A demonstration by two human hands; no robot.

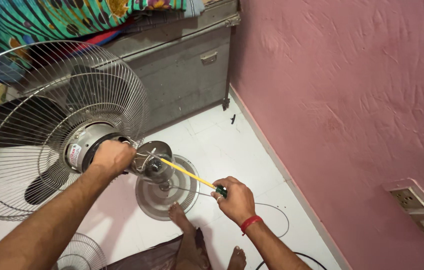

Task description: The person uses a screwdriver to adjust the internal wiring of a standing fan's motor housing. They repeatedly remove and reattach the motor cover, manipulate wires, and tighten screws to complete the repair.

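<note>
Pedestal fan under repair, seen from above. The left hand (113,156) is clamped around the rear of the motor (88,145), just behind the wire guard (47,125) and dark blades (17,125). A small label (75,154), white with red print, sits on the motor's silver housing. The right hand (235,199), a red band at its wrist, is closed on the green handle of a screwdriver (192,176), whose yellow shaft reaches to the motor's back. The round base (164,192) rests on the white floor (242,150) near the pink wall (347,100), beside a bare foot (179,215). A wall socket (418,209) sits low right.
</note>
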